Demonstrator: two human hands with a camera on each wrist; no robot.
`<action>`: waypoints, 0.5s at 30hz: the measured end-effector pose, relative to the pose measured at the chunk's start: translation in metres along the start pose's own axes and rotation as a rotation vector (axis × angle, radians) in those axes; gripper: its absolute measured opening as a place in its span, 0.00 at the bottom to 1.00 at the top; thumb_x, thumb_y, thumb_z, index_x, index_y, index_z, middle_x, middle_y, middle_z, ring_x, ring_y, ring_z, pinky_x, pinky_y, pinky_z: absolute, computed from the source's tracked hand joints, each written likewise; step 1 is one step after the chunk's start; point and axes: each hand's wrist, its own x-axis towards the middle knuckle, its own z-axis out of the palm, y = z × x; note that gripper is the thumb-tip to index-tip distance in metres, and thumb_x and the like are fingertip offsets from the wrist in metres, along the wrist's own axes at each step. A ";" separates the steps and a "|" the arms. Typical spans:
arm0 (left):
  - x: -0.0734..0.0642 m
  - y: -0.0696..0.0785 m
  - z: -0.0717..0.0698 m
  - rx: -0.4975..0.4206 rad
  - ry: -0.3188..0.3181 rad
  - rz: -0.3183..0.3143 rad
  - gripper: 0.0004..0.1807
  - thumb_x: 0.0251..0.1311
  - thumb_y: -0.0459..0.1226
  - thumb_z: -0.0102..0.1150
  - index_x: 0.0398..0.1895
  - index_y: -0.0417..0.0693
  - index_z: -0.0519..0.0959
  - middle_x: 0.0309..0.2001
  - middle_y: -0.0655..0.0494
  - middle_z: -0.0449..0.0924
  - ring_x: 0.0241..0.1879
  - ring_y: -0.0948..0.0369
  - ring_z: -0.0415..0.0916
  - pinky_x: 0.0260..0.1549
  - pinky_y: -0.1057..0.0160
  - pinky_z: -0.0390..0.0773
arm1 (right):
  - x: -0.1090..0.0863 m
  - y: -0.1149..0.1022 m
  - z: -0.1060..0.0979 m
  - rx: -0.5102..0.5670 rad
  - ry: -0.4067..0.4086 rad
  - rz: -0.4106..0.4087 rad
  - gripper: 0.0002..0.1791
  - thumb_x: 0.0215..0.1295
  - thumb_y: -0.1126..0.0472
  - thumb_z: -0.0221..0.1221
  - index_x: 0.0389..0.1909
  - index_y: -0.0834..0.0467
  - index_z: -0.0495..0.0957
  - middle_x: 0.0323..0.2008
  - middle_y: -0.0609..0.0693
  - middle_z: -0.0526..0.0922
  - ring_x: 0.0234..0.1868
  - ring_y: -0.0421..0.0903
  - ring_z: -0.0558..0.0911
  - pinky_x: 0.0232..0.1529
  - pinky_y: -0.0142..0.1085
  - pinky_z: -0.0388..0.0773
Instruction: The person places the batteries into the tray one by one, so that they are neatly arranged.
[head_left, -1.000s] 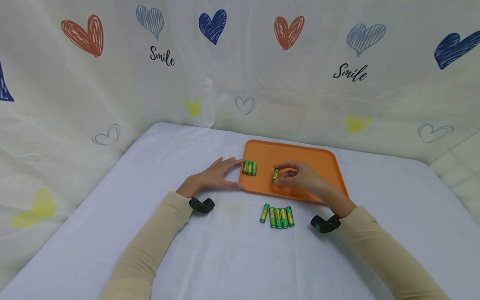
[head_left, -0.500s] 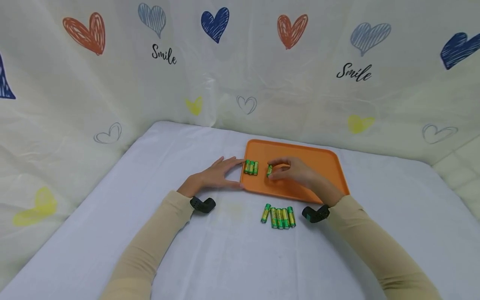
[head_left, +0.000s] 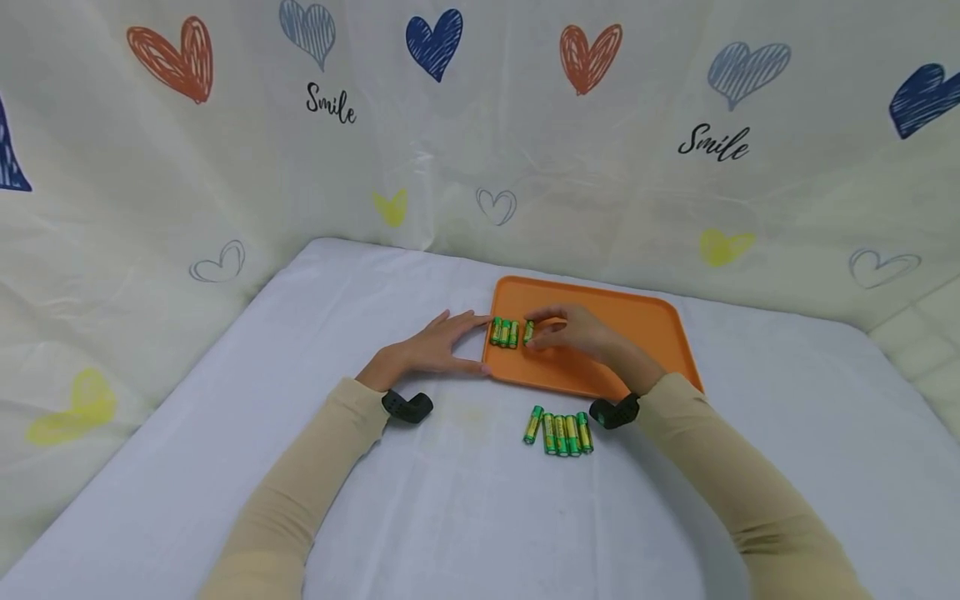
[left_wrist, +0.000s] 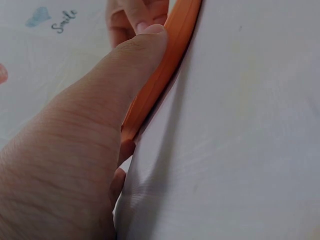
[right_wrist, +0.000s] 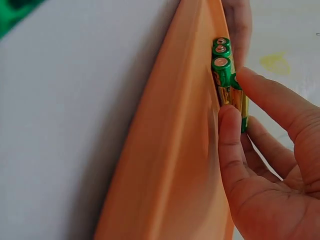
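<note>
- your right hand pinches one battery at the orange tray
- your left hand is spread, touching the tray's edge
- three batteries sit between your hands
- five more batteries lie nearer you

The wrist views are dimmer, with soft shadows on the cloth.

Nine batteries are counted: four toward the left edge of one tray, five off its near edge.
</note>
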 end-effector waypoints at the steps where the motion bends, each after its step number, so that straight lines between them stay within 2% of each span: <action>1: 0.000 0.000 0.000 0.001 0.000 -0.002 0.52 0.54 0.65 0.60 0.78 0.64 0.48 0.78 0.58 0.45 0.77 0.60 0.35 0.74 0.56 0.26 | 0.002 -0.001 0.000 0.001 -0.003 -0.001 0.31 0.61 0.61 0.67 0.65 0.60 0.71 0.64 0.59 0.70 0.55 0.54 0.74 0.64 0.46 0.69; 9: 0.001 -0.001 -0.002 0.004 0.005 0.006 0.52 0.55 0.65 0.59 0.78 0.63 0.48 0.78 0.58 0.46 0.77 0.61 0.35 0.74 0.57 0.26 | 0.009 -0.007 0.003 -0.027 -0.019 -0.019 0.29 0.61 0.64 0.67 0.63 0.60 0.73 0.63 0.60 0.71 0.45 0.50 0.74 0.54 0.38 0.71; 15: 0.001 -0.004 0.001 0.013 0.008 0.020 0.52 0.55 0.65 0.60 0.78 0.62 0.49 0.78 0.59 0.46 0.77 0.62 0.35 0.74 0.57 0.26 | 0.011 -0.005 0.006 -0.005 -0.026 -0.021 0.29 0.60 0.66 0.67 0.63 0.61 0.73 0.63 0.59 0.72 0.43 0.50 0.75 0.54 0.38 0.71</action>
